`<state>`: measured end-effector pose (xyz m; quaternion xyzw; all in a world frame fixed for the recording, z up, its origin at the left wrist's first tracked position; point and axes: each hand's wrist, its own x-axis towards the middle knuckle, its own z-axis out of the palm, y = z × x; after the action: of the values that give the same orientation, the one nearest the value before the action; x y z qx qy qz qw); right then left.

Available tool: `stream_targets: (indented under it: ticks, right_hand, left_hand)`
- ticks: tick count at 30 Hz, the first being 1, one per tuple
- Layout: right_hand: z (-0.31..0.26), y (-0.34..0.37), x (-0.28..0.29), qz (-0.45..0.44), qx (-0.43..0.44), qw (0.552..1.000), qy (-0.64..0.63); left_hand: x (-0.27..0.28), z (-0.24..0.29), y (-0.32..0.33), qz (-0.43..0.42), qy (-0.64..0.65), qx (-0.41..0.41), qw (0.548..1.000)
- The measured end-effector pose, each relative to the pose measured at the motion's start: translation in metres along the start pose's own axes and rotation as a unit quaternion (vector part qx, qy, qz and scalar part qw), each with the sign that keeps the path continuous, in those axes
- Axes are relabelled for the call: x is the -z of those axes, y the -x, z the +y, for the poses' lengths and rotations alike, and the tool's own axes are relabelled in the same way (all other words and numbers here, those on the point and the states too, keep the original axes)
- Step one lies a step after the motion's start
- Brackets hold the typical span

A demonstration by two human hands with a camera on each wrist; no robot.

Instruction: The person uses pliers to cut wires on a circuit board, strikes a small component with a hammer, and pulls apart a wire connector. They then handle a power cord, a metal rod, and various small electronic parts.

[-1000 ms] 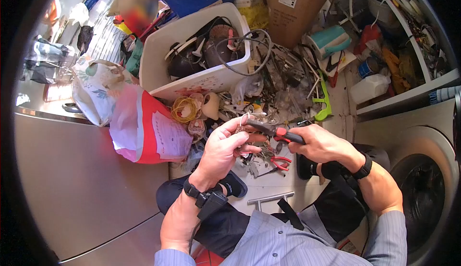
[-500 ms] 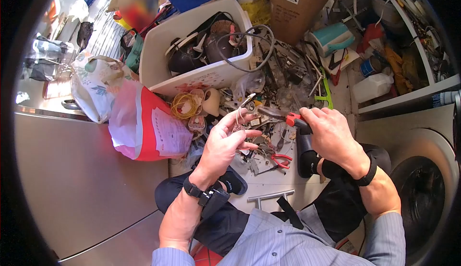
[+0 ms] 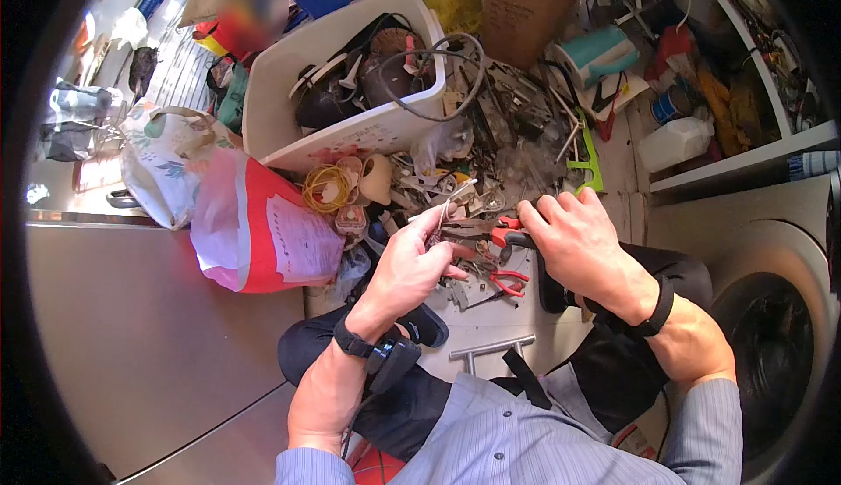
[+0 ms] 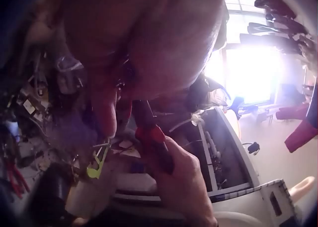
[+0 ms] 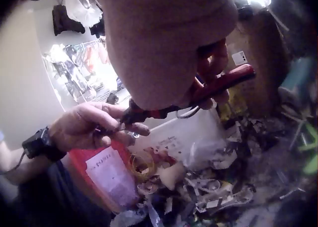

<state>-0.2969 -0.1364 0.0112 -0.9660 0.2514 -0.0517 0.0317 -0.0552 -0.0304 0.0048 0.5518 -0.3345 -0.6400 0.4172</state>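
- Pliers (image 3: 506, 234): in the right hand (image 3: 578, 244), its fingers clamped on the handles; likely stiff and fairly heavy, best held far back on the grips.
- Wire (image 3: 460, 191): at the left hand (image 3: 407, 261), whose fingers curl on it, just beside the pliers' tips; probably light, bendable, easily slipped; pinch close to the working end.
- Floor (image 3: 491, 323): below both hands' fingers, littered with scraps and 1 red pair (image 3: 508, 283).
- Bin (image 3: 337, 148): beyond the left fingers.
- Washer (image 3: 701, 231): right of the right fingers.
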Motion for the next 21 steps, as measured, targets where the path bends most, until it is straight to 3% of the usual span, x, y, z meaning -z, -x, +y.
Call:
stream_targets:
  ticks: [11, 13, 16, 20, 21]
  right_hand:
    - [-0.005, 0.001, -0.002, 0.004, 0.011, 1.000, 0.004]
    - [-0.006, 0.002, -0.001, 0.005, 0.006, 1.000, 0.004]
    - [-0.008, 0.004, 0.002, -0.019, -0.010, 1.000, -0.006]
    - [-0.006, 0.010, -0.001, -0.044, -0.031, 0.998, -0.036]
    - [-0.003, 0.012, -0.002, -0.043, -0.030, 0.998, -0.033]
  left_hand:
    - [0.004, -0.011, -0.005, -0.007, -0.119, 0.012, 0.993]
    - [0.004, -0.013, -0.005, 0.012, -0.218, 0.035, 0.975]
    - [0.003, -0.021, -0.008, 0.005, -0.268, 0.049, 0.962]
    - [-0.001, -0.020, -0.006, -0.001, -0.252, 0.032, 0.967]
    - [-0.002, -0.021, -0.005, 0.011, -0.148, 0.016, 0.989]
